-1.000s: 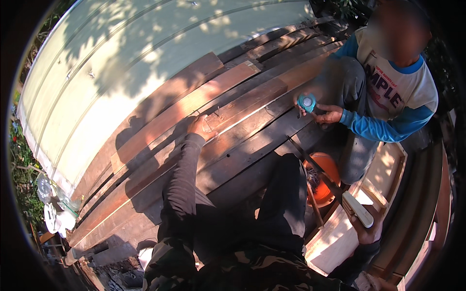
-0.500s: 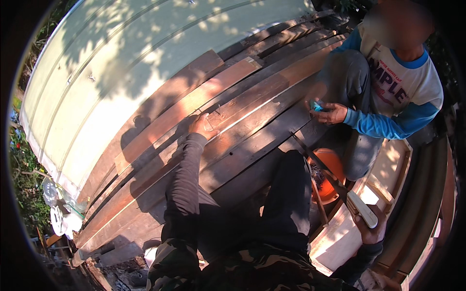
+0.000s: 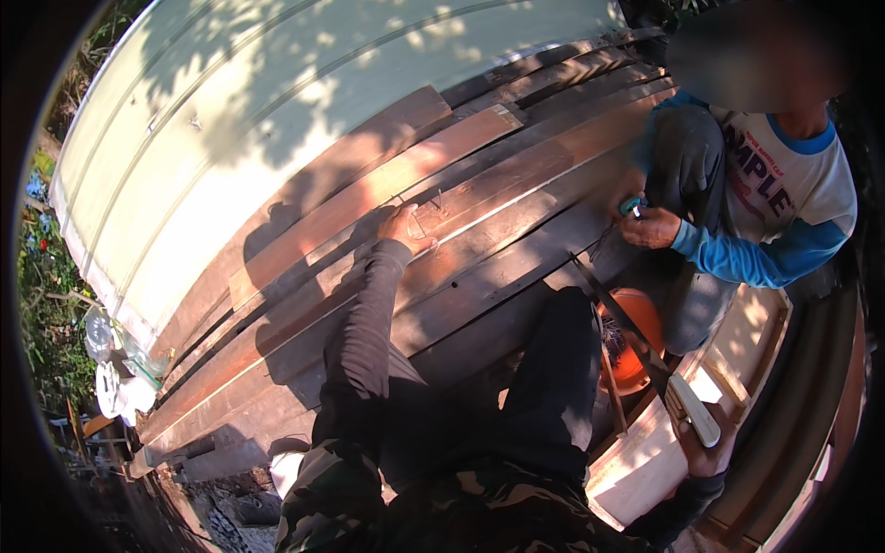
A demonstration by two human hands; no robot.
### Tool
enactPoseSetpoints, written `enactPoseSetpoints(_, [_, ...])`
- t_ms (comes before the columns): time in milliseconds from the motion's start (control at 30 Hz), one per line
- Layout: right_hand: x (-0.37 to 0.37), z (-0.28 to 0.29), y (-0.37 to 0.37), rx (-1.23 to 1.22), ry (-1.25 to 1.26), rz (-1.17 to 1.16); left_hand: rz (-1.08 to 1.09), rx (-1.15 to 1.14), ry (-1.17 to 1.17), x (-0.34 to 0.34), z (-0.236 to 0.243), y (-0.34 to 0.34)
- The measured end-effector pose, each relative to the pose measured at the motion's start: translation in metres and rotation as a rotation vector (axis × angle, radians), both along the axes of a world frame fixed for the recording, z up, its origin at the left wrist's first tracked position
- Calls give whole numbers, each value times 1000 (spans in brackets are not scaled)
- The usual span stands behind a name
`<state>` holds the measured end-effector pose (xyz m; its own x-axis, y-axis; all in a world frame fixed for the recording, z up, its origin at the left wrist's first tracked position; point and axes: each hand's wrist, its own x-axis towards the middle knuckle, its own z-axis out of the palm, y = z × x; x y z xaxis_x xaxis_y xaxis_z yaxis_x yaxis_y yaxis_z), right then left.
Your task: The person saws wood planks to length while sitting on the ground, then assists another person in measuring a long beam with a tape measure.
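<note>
My left hand [image 3: 404, 229] rests on a reddish-brown wooden plank [image 3: 502, 189], thumb and fingers apart. Close to its fingertips, thin bent metal pieces [image 3: 438, 200] that look like nails stick up from the wood. At the lower right, my right hand [image 3: 708, 452] is wrapped round the pale handle of a long-bladed hand tool [image 3: 693, 410]. Its dark, narrow blade slants up and left, across an orange bucket [image 3: 643, 323]. Whether it is a saw or a machete I cannot tell.
A co-worker crouches at the right, holding a small teal object [image 3: 631, 206] in both hands. Several long boards [image 3: 323, 212] lie side by side beneath a pale ribbed sheet [image 3: 230, 111]. A shallow wooden frame [image 3: 756, 323] is at the right; plastic bags [image 3: 124, 392] lie far left.
The whole view has shifted slightly, so most things appear a little further right. My left hand stays on the plank, and my right hand keeps its hold. The co-worker's fingers have moved around the teal object.
</note>
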<state>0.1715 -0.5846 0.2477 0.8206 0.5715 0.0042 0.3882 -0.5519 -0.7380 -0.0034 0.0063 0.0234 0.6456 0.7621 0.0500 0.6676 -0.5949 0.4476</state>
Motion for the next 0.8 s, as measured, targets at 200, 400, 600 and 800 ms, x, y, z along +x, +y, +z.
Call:
enactPoseSetpoints(200, [1,-2,-2,-16,-22,20,-10,15,-23,1,-4,3])
enactPoseSetpoints(400, [1,-2,-2,-35,-38,9,-46,33,-89,-2,-13,8])
enactPoseSetpoints(600, [-1,2,1,9,15,29,-6,99,-54,2,-9,1])
enactPoseSetpoints(800, [-1,3,-1,-31,-44,42,-50,-5,-95,-6,-12,6])
